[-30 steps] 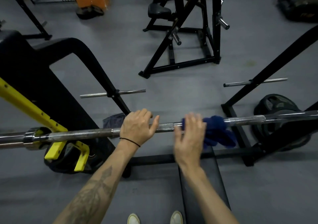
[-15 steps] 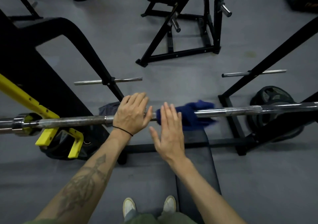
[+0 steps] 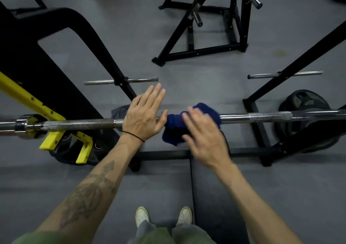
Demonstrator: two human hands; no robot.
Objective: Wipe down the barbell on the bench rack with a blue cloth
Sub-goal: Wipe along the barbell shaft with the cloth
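1. Barbell (image 3: 262, 116) lies across the rack, left end on the yellow hook (image 3: 50, 139).
2. Left hand (image 3: 144, 114) flat on the bar, fingers straight.
3. Blue cloth (image 3: 176, 125) bunched on the bar mid-span; right hand (image 3: 204, 135), blurred, fingers spread over it.

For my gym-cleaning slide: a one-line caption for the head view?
Left hand flat on the barbell, right hand open over the blue cloth draped there.

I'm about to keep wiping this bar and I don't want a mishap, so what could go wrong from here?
1. Neither the left hand nor the right hand grips anything; the blue cloth only hangs over the barbell and could slide off.
2. Pressing with flat palms may roll the bar on its yellow hook.
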